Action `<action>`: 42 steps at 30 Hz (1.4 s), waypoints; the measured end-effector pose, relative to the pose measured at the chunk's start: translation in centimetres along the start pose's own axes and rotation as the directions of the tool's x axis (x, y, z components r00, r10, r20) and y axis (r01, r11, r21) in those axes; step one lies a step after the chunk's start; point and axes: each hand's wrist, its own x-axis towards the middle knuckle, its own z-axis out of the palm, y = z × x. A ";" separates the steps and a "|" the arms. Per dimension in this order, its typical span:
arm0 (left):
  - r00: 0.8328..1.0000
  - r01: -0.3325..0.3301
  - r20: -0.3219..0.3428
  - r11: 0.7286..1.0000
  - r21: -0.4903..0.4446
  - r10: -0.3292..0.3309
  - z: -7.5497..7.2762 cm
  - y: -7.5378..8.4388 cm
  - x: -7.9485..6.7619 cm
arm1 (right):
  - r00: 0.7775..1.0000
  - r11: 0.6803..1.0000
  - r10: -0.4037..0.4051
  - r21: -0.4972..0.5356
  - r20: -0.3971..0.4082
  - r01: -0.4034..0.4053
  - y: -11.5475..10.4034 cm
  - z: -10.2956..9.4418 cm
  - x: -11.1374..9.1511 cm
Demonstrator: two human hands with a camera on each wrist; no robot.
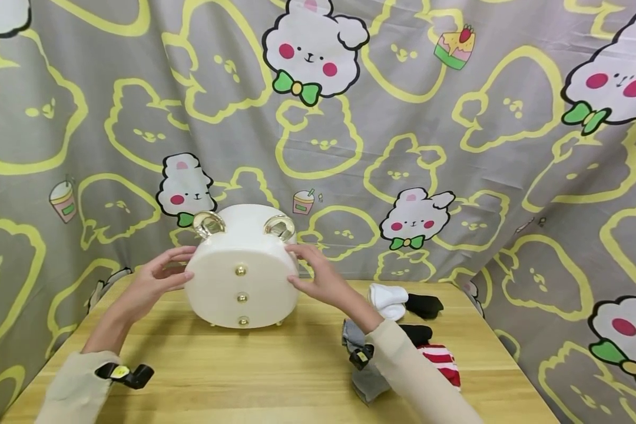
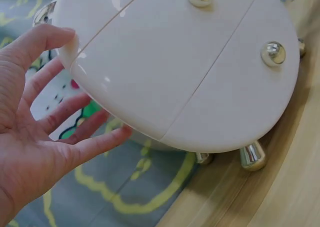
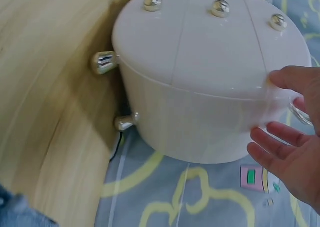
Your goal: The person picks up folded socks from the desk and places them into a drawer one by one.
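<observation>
A glossy white box with a rounded front stands on the wooden table, seen in all three views. Two gold ear-shaped loops sit on its top. Down its front runs a column of three gold knobs, with thin seams dividing the drawer fronts. My left hand touches the box's left side, thumb at the front edge and fingers spread along the side. On the opposite side, my right hand touches with thumb near the front and fingers farther back. Short gold feet lift the box off the table.
To the right on the table lie rolled and folded cloth items: white, black, grey and red-and-white striped. They are partly behind my right forearm. A patterned grey curtain hangs behind the table.
</observation>
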 end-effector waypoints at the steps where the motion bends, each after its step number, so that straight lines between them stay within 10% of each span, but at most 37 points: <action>1: 1.000 -0.001 0.002 1.000 -0.008 0.001 0.4 0.0 0.2 | 1.000 1.000 0.007 0.007 -0.003 -0.007 0.2 -0.4 -0.2; 42: 0.997 0.072 0.039 0.993 -0.093 -0.069 9.5 0.2 5.4 | 0.969 0.946 0.241 0.211 0.055 -0.247 4.9 -8.7 -5.9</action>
